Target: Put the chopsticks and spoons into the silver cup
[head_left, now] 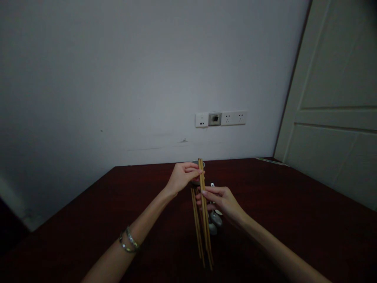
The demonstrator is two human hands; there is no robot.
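Note:
My left hand (pixel 182 176) pinches the upper end of a pair of long wooden chopsticks (pixel 204 208), which stand nearly upright above the dark red table (pixel 294 212). My right hand (pixel 219 200) is closed on the same chopsticks a little lower down. More chopsticks (pixel 196 226) lie on the table beneath. Behind my left hand a small round container (pixel 196 162) shows only its rim. Metal spoons (pixel 215 222) lie just below my right hand, partly hidden by it.
A grey wall with a row of sockets (pixel 220 118) rises behind the table. A pale panelled door (pixel 335 106) stands at the right. A thin greenish strip (pixel 272 161) lies at the table's far right corner. Bangles circle my left wrist (pixel 129 240).

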